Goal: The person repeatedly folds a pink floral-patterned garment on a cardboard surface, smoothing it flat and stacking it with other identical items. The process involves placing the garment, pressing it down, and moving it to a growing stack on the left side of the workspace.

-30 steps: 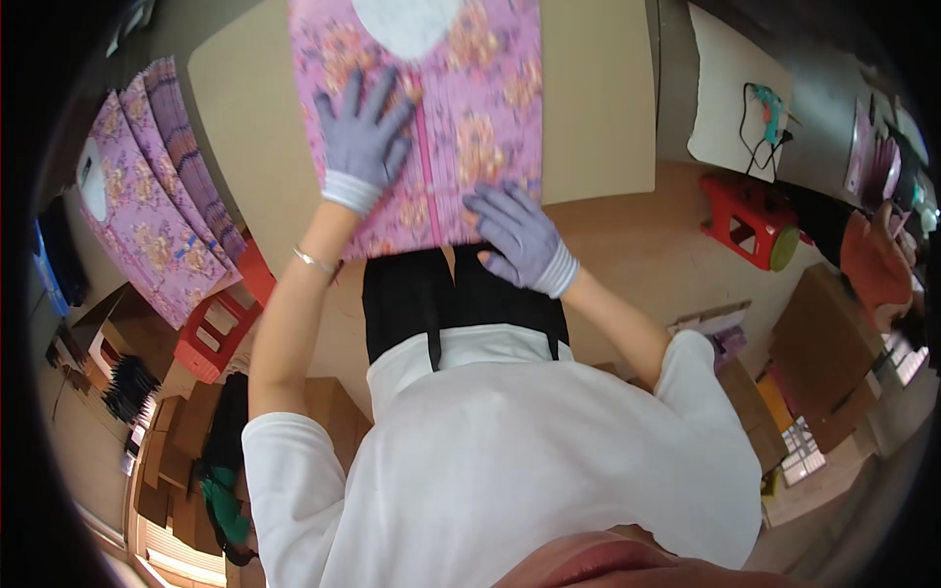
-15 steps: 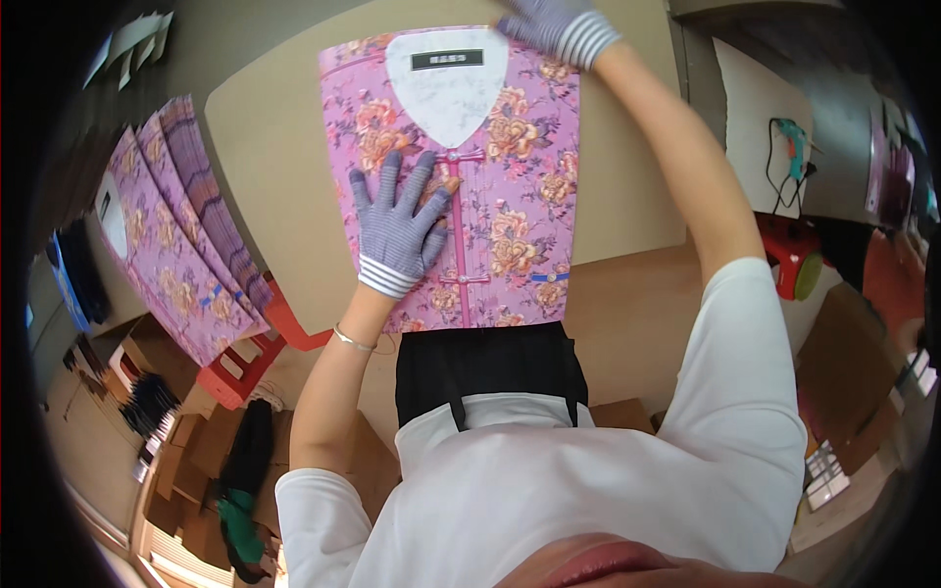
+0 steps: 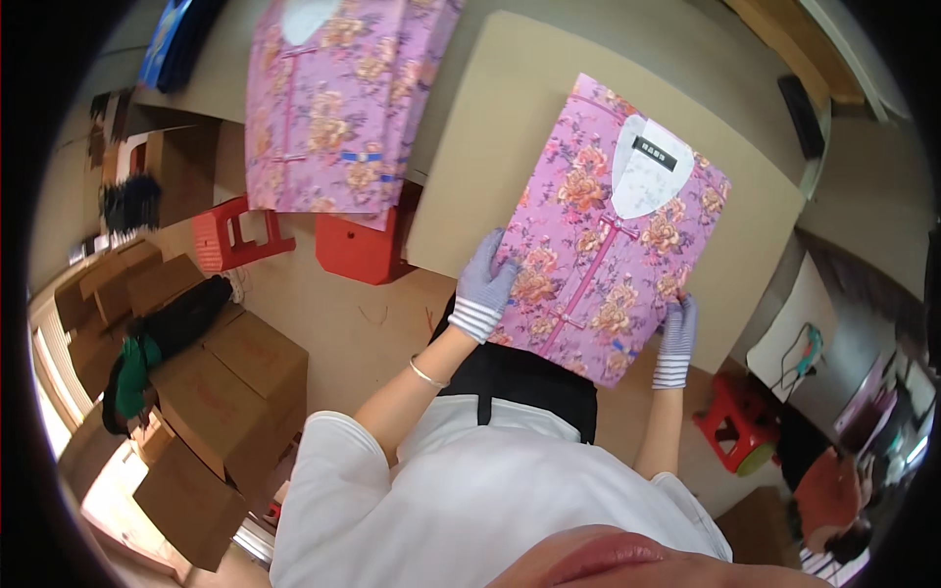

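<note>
A folded pink garment (image 3: 578, 269) with a flower print, a white V-shaped neck panel and a dark label is between my hands, tilted over a tan cardboard sheet (image 3: 461, 186). Striped grey-purple gloves cover both hands. My left hand (image 3: 484, 284) grips the garment's left edge, its fingers partly hidden by the cloth. On the opposite edge, my right hand (image 3: 676, 333) is closed, fingers partly underneath. At the left, a stack of similar folded flowered garments (image 3: 323, 118) lies on the table.
Red stools (image 3: 358, 250) stand below the stack, and another red stool (image 3: 730, 421) is at right. Cardboard boxes (image 3: 230, 382) fill the lower left, near a person in green (image 3: 132, 372). A green corded tool (image 3: 808, 345) lies on a white surface. Another person (image 3: 828, 490) is at lower right.
My right hand has come down from the garment's top to its right edge. My left hand has shifted from its front to its left edge. The garment now sits tilted; the view has turned left.
</note>
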